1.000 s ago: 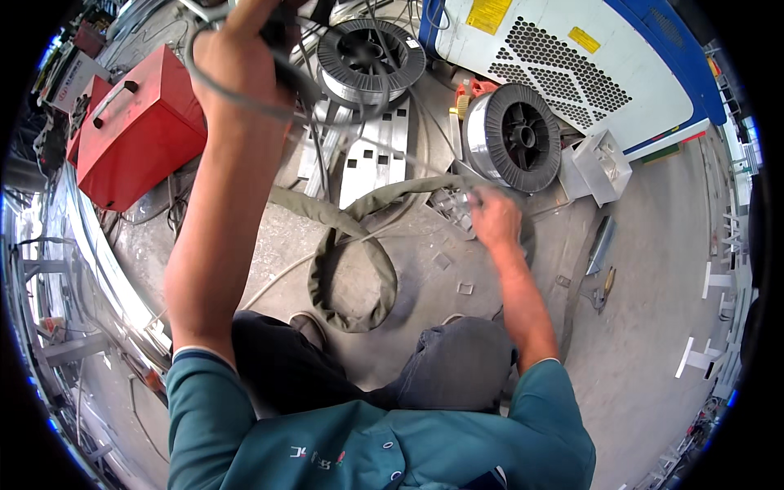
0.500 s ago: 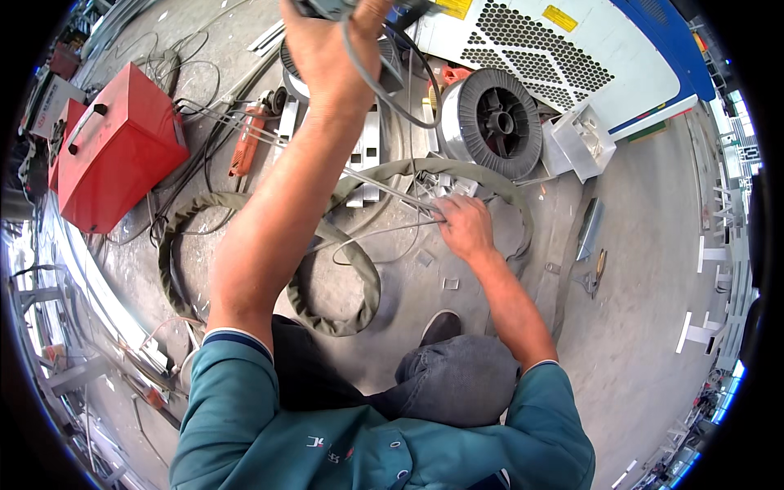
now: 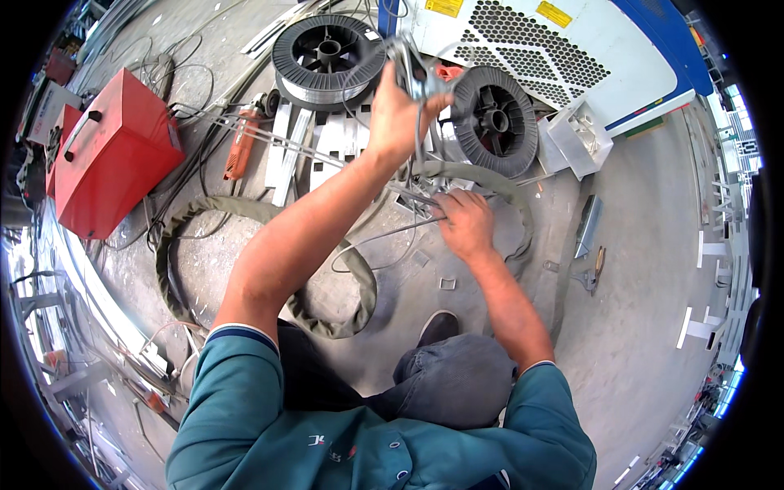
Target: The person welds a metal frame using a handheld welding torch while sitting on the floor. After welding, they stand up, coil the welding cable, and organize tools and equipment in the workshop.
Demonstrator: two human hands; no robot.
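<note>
My left hand [image 3: 398, 122] is closed on a grey metal tool [image 3: 415, 72] with a cable hanging from it; motion blur hides its exact kind. It is above the gap between two wire spools, the flat-lying left one [image 3: 328, 52] and the upright right one [image 3: 495, 122]. Nearer to me, my right hand [image 3: 465, 222] pinches the ends of several long thin metal rods [image 3: 306, 152]. These stretch leftward beneath my left forearm. Small metal pieces lie under the rods, partly hidden by my hand. An olive fabric-sleeved hose [image 3: 359, 286] coils on the floor around this spot.
At left stands a red metal box [image 3: 122, 159] with a handle. An orange angle grinder [image 3: 242, 145] lies beside it among cables. A white and blue cabinet [image 3: 531, 65] borders the far side, near a clear plastic bin [image 3: 581, 140]. Pliers [image 3: 594, 272] rest on the floor at right.
My left hand has come nearer and to the right with the grey tool, uncovering the left spool. My right hand stays in place with the rods.
</note>
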